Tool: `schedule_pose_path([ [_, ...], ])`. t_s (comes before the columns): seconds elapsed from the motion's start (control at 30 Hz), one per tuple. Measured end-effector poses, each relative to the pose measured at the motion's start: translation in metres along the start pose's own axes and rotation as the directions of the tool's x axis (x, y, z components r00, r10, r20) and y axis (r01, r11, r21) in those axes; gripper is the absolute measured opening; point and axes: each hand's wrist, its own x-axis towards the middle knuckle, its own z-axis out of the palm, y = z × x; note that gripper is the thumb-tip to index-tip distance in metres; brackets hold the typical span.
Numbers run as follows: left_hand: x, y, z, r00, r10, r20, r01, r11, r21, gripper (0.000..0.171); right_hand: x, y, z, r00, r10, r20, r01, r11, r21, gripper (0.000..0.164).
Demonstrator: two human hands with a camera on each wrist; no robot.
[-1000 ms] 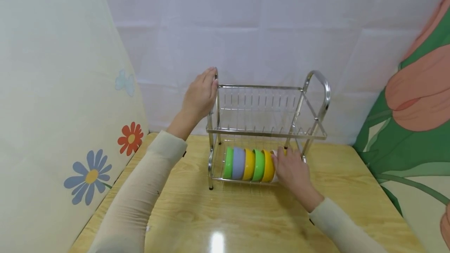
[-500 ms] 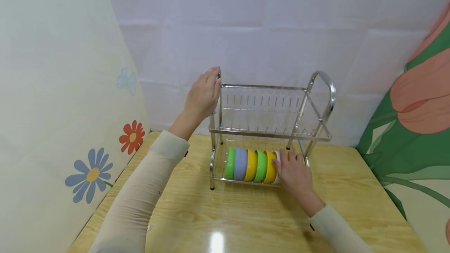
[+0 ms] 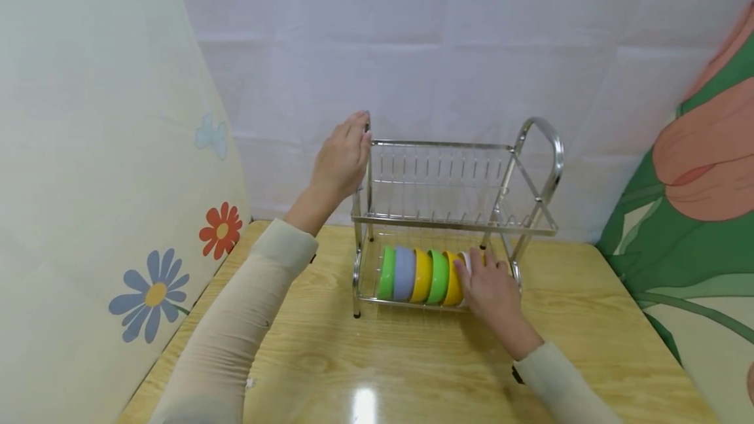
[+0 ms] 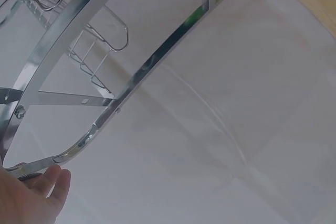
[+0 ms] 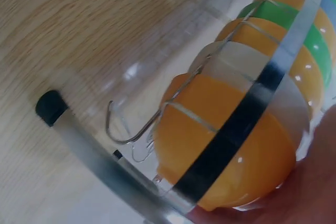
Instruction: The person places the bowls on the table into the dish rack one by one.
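Observation:
A two-tier metal dish rack [image 3: 453, 221] stands on the wooden table. My left hand [image 3: 341, 159] grips the top of its left side frame; in the left wrist view, the fingers [image 4: 59, 182] curl at the bent tube. Along the lower tier, several bowls stand on edge in a row: green [image 3: 385, 273], blue-grey [image 3: 404, 273], then yellow, green and yellow. A white bowl [image 5: 239, 61] and a yellow bowl [image 5: 226, 129] end the row at the right. My right hand [image 3: 491, 290] holds that last yellow bowl, hiding most of it in the head view.
The rack's upper tier [image 3: 436, 182] has upright wire dividers. Its right side frame [image 3: 554, 156] rises beside my right hand. A white cloth [image 3: 471, 31] hangs behind the table [image 3: 330, 365], with flower-patterned panels on the left [image 3: 88, 182] and right [image 3: 707, 214].
The rack and both hands appear slightly farther right as the head view shifts. My left hand keeps its grip on the frame, and my right hand stays at the row's right end.

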Motion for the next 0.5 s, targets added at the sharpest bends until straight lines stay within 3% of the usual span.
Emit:
schedule_pose_path([
  [0.5,-0.0014,0.0059,0.006,1.0,0.023,-0.011,-0.023,1.0,-0.009,0.05,-0.0093,0.0032,-0.0091,0.999,0.05,0.02,-0.053,0.985,0.165,0.075],
])
